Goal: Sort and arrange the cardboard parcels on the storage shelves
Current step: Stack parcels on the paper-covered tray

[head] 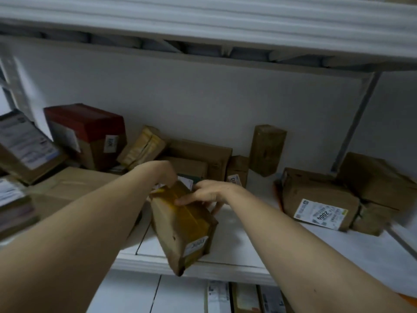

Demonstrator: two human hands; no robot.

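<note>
Now, held parcel (184,224): dead centre, a long brown box with yellowish tape down its top, tilted, its near corner poking past the front lip at 6 o'clock.
Left hand (165,175): in from 8 o'clock, fingers curled over the far end of the box, gripping it.
Right hand (207,193): in from 4 o'clock, thumb flat on the taped top, fingers wrapped round the right edge.
Shelf board (248,240): white, with a bare patch at 3 o'clock of the box.
Big flat carton (67,186): at 9 o'clock, close by the box's left flank, partly hidden by the left forearm.
Crowd behind: at 12 o'clock a small labelled box (237,171) and a flat brown parcel (203,154) sit right behind the fingers; a tilted taped parcel (142,147) leans at 11 o'clock.
Red-topped box (90,129): at 10 o'clock, back near the wall.
Upright parcel (267,150): at 1 o'clock, standing on end by the wall.
Crumpled parcel (316,199): at 3 o'clock, white label facing us, well apart from the hands.
Upper shelf (203,12): overhead at 12 o'clock.
</note>
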